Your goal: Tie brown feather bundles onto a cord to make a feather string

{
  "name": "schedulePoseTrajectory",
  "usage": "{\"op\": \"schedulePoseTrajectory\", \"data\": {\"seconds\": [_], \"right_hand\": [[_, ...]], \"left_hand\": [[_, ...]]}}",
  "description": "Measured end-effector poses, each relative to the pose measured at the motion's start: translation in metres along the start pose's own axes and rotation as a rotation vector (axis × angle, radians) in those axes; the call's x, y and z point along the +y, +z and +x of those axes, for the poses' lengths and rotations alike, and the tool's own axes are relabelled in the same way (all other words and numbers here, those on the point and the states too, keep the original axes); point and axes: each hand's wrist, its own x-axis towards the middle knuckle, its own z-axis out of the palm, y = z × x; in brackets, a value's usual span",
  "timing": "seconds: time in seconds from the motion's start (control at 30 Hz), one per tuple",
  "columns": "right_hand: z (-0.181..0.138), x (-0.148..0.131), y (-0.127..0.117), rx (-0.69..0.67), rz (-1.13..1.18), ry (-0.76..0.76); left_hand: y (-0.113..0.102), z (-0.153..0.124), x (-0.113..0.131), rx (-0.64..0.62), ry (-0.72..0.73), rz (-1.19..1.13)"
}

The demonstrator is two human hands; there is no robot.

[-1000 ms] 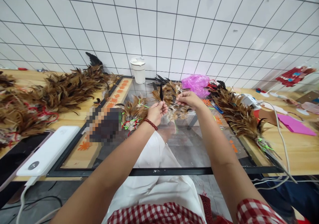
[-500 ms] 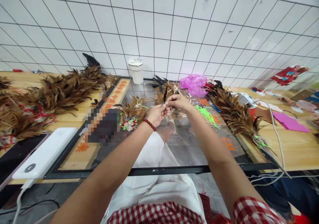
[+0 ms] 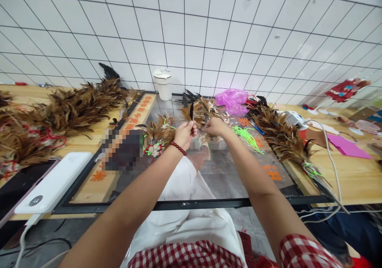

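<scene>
My left hand [image 3: 185,134], with a beaded bracelet at the wrist, pinches a dark feather [image 3: 191,111] that stands upright above the fingertips. To its right and a little apart, my right hand [image 3: 216,126] is closed, its fingertips turned down at the near edge of a loose pile of brown feathers [image 3: 205,107]. Whatever those fingertips hold is too small to make out. Left of my left hand lies a bundle of brown feathers [image 3: 159,131] with red and green ties. Bright green cords [image 3: 247,137] lie right of my right hand.
A black-framed glass panel [image 3: 227,172] lies under my hands. Behind it stand a white lidded cup [image 3: 163,84] and a pink plastic bag [image 3: 232,101]. Long feather garlands lie left [image 3: 77,107] and right [image 3: 279,131]. A white power bank [image 3: 55,182] with a cable sits at the left.
My hands have moved apart from each other. My left hand has shifted slightly left with the dark feather, and my right hand has moved a little right and down.
</scene>
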Motion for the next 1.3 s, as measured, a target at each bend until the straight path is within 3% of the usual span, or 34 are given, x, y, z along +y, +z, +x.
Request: {"op": "schedulePoseTrajectory", "data": {"seconds": [0.2,0.33,0.43,0.6,0.73,0.87,0.97,1.13,1.2,1.3], "right_hand": [[0.005,0.007,-0.004,-0.092,0.86,0.01],[0.004,0.002,-0.001,-0.219,1.126,-0.005],[0.002,-0.003,0.003,-0.219,1.08,-0.079],[0.0,-0.006,0.007,-0.012,0.807,-0.181],[0.001,-0.006,0.01,0.037,0.665,-0.211],[0.003,-0.002,0.005,0.01,0.61,-0.241],[0.002,0.009,-0.008,0.033,0.363,-0.244],[0.001,0.022,-0.018,-0.201,-0.05,-0.192],[0.001,0.022,-0.016,-0.215,-0.029,-0.162],[0.002,0.023,-0.017,-0.115,0.208,-0.12]], "left_hand": [[0.0,0.001,0.001,0.063,0.013,-0.004],[-0.002,0.002,-0.002,0.062,-0.002,0.008],[-0.003,0.004,-0.005,0.049,-0.039,0.03],[-0.003,0.003,-0.005,0.022,-0.087,0.052],[-0.002,0.001,-0.006,-0.006,-0.097,0.113],[0.0,-0.002,-0.005,-0.038,-0.082,0.179],[0.001,-0.003,-0.003,-0.02,-0.038,0.14],[0.001,-0.002,-0.001,0.001,-0.008,0.073],[0.0,-0.001,-0.002,-0.001,-0.007,0.073],[-0.002,0.0,-0.003,0.008,-0.006,0.073]]}}
